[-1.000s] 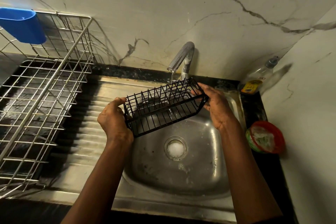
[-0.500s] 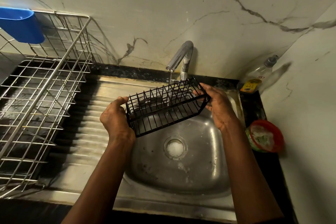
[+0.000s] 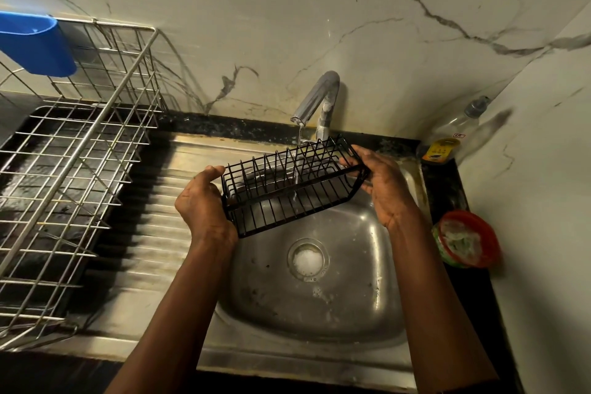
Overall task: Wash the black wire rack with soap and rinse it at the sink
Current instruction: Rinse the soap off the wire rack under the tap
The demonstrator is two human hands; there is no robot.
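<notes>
The black wire rack point(image 3: 287, 198) hangs over the steel sink point(image 3: 361, 297), tilted with its right end higher. My left hand point(image 3: 201, 201) grips its left end and my right hand point(image 3: 387, 185) grips its right end. A thin stream of water falls from the chrome tap point(image 3: 316, 96) through the middle of the rack. White foam sits on the drain point(image 3: 307, 259) below.
A large silver dish rack point(image 3: 73, 157) with a blue plastic holder point(image 3: 35, 41) stands on the ribbed drainboard point(image 3: 150, 233) at left. A clear soap bottle point(image 3: 454, 134) and a red tub with a scrubber point(image 3: 465, 238) sit on the dark counter at right.
The rack has shifted slightly up and to the right under the running water. Both hands keep their grip on its ends.
</notes>
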